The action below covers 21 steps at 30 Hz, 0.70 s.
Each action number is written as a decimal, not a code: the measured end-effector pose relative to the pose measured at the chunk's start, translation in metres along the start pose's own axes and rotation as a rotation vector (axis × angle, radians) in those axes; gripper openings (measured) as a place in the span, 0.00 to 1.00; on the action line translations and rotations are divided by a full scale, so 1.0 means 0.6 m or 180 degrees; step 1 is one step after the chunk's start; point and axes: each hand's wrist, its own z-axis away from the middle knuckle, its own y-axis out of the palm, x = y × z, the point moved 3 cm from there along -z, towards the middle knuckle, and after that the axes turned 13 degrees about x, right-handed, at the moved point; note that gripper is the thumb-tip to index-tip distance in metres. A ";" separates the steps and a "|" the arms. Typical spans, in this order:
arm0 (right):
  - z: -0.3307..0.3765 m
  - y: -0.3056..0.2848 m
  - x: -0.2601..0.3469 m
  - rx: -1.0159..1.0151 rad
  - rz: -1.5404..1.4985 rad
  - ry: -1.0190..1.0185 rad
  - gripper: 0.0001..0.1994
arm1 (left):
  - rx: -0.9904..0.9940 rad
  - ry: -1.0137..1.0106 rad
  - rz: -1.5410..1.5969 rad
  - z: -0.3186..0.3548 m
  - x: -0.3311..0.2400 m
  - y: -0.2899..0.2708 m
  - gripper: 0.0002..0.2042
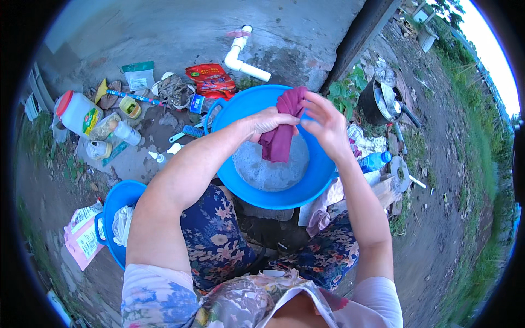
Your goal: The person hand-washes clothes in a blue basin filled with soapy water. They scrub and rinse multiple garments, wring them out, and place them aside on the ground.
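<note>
Both hands grasp a maroon cloth (280, 128) above the blue basin (317, 180) of soapy water: the left hand (268, 121) clenches its middle, the right hand (322, 123) pinches the top. Wringing probably goes best with opposite twists, kept over the basin.

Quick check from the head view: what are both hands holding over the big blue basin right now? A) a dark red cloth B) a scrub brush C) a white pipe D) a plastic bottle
A: the left hand and right hand grip a dark red cloth above the blue basin of soapy water.
</note>
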 end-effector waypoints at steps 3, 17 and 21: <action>0.039 -0.019 0.023 0.0232 0.3442 -0.1008 0.45 | 0.0318 -0.0271 0.0439 0.017 -0.007 0.000 0.16; -0.029 -0.055 -0.063 0.0633 0.0107 0.1613 0.30 | -0.1035 0.0605 -0.4633 -0.005 -0.042 0.021 0.23; 0.006 -0.036 -0.012 0.0153 0.2204 -0.0220 0.40 | -0.0838 0.0106 -0.0591 -0.019 -0.016 -0.021 0.20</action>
